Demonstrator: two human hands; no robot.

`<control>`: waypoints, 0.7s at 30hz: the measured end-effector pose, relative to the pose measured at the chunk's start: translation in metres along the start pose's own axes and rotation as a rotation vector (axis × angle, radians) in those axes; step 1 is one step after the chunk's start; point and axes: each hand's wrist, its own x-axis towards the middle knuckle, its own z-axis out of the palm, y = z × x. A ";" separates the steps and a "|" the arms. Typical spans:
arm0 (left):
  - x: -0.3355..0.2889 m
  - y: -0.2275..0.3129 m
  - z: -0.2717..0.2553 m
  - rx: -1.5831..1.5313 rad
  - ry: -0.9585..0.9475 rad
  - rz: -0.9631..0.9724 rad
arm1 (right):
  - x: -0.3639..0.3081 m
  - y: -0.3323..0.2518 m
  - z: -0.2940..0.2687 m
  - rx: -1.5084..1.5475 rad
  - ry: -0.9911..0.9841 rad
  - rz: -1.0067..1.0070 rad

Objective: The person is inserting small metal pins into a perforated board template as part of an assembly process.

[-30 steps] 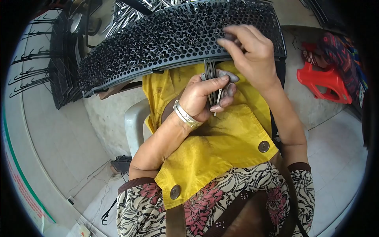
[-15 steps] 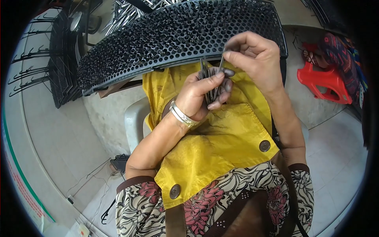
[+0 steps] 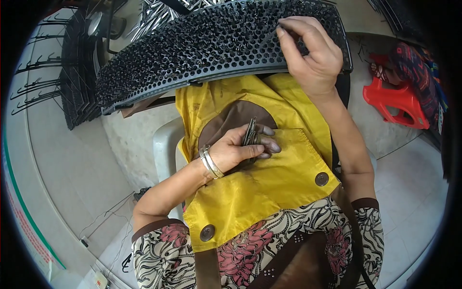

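While my left hand [image 3: 240, 149] grips a bundle of thin metal pins [image 3: 250, 134] — light, stiff, slippery — my right hand [image 3: 308, 58] pinches one at the perforated black panel [image 3: 202, 48].

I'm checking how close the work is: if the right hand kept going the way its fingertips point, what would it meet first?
Most likely the black perforated panel: the right hand pinches with its fingertips already at the panel's upper face, apparently touching it, though depth is hard to judge.

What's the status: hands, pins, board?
Left hand grips bundle of metal pins over yellow apron. Right hand pinches one pin at perforated black board. Nothing in the way.
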 end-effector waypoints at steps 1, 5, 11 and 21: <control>-0.002 -0.001 -0.002 -0.001 0.002 0.002 | 0.000 0.003 0.003 -0.028 -0.014 -0.076; -0.010 -0.006 -0.012 0.123 -0.043 0.065 | 0.001 0.002 0.008 -0.068 -0.086 -0.217; -0.011 -0.003 -0.014 0.080 0.016 0.066 | -0.003 -0.002 0.012 -0.217 -0.392 -0.298; 0.011 0.037 0.003 -0.258 0.034 0.213 | -0.010 -0.046 -0.020 0.422 -0.644 0.605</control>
